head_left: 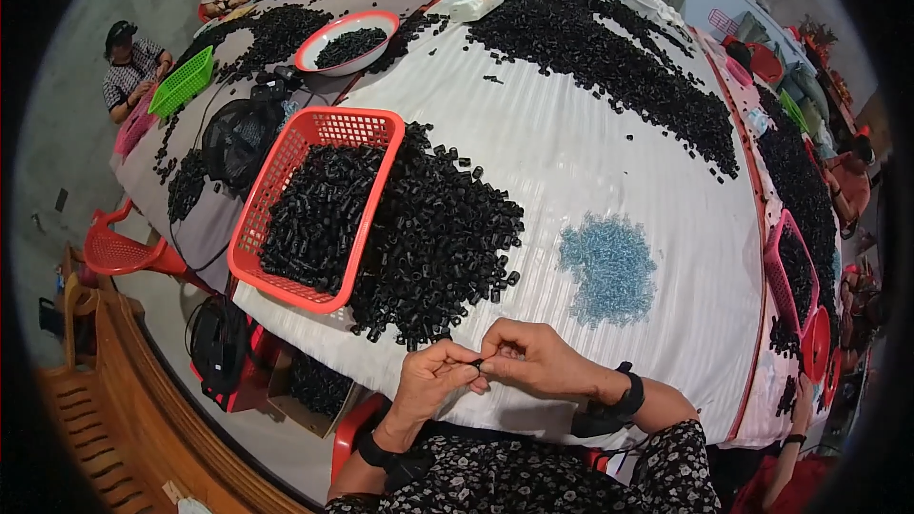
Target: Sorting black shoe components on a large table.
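The person is working at the near edge of a table point(590, 162) covered with a white ribbed sheet, and both hands are meeting just above that edge. The left hand point(433, 383) is curling its fingers and pressing thumb and fingertips together on a small black piece point(476, 363), while the right hand point(528, 357) is pinching the same piece from the other side; whether a second, smaller part is going into it is too small to tell. Judging by how things are lying, the work is sitting somewhere in the middle: a red basket point(286, 162) just left of the hands is holding a good layer of black pieces, while a loose heap of black pieces point(438, 238) is spreading beside the basket and touching its right wall. A small pile of pale blue bits point(609, 268) is lying right of that heap, apart from it. Further up the table a long band of black pieces point(609, 48) is waiting, so plenty seems left. Other people are sitting around the far edges, bending over their own heaps, and a white bowl with a red rim point(347, 41) is holding more pieces.
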